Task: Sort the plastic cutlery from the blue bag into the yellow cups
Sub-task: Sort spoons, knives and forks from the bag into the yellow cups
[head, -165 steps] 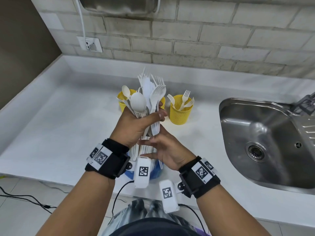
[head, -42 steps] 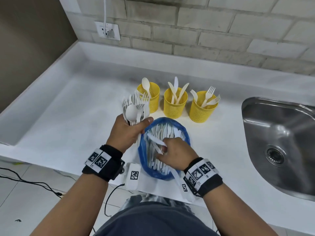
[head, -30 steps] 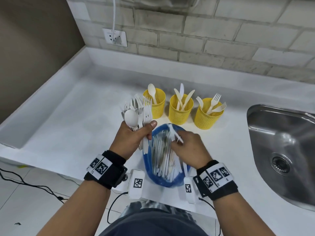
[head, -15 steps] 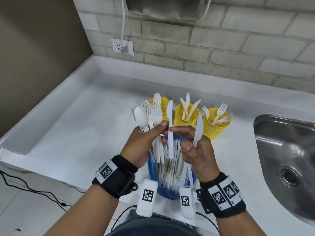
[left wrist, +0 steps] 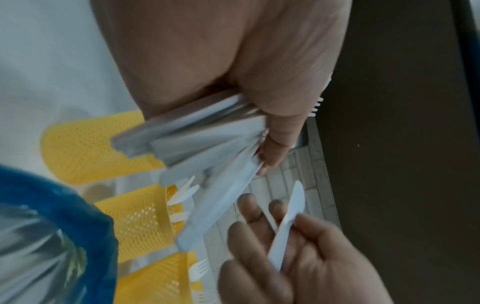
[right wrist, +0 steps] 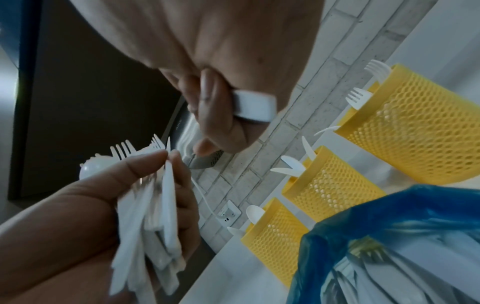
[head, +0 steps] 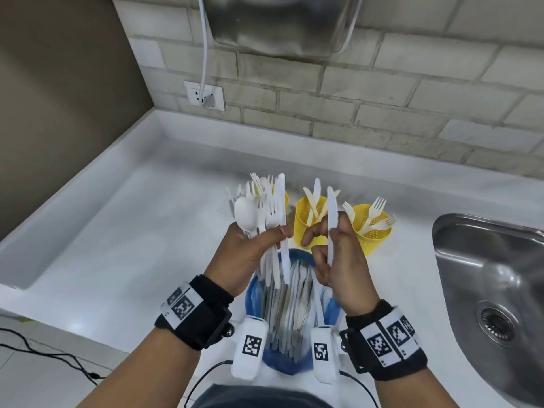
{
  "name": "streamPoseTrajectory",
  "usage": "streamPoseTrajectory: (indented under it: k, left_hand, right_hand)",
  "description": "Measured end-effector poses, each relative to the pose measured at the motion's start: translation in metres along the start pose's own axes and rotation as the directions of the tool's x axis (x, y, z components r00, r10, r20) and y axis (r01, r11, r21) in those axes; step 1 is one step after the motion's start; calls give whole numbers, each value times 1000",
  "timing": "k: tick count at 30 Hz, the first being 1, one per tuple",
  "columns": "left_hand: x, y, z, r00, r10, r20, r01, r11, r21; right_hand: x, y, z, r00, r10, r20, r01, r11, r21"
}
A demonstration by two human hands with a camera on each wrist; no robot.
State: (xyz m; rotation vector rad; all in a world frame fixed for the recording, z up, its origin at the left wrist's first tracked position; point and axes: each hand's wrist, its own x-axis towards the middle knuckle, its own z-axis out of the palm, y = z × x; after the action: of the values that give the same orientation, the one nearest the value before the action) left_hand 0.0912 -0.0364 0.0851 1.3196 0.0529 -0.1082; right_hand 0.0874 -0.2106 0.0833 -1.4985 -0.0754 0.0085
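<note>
My left hand (head: pixel 262 240) grips a fan of white plastic cutlery (head: pixel 266 213) above the blue bag (head: pixel 294 360): spoons, forks and a knife. My right hand (head: pixel 329 248) holds one white knife (head: pixel 332 213) upright beside it, its handle (right wrist: pixel 253 109) between the curled fingers. The bag stands under both hands with several more pieces in it. Behind the hands stand three yellow mesh cups: the left cup (right wrist: pixel 275 232) holds spoons, the middle cup (head: pixel 306 213) knives, the right cup (head: pixel 372 235) forks. In the head view the bundle hides most of the left cup.
A steel sink (head: pixel 485 275) is set into the white counter (head: pixel 132 245) at the right. On the brick wall hang a socket (head: pixel 204 95) and a steel box (head: pixel 279 25) with a white cable. Black cables (head: pixel 44 354) lie on the floor at the left.
The right hand lifted two knives out of the bag and passed one into the left hand's bundle. It has let go of that one and moved slightly right with the other.
</note>
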Motion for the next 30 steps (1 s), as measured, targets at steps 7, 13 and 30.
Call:
streamPoseTrajectory:
  k: [7, 13, 30]
  left_hand:
    - [-2, -2, 10, 992, 121, 47, -129, 958, 256]
    - [-3, 0, 7, 977, 181, 112, -207, 933, 295]
    - [-1, -9, 0, 974, 225, 15, -210, 879, 427]
  right_hand:
    - [12, 2, 9, 992, -117, -52, 113, 991, -66]
    - [16, 3, 8, 990, -144, -6, 142, 981, -133]
    - [19, -10, 2, 981, -188, 55, 195, 903, -382]
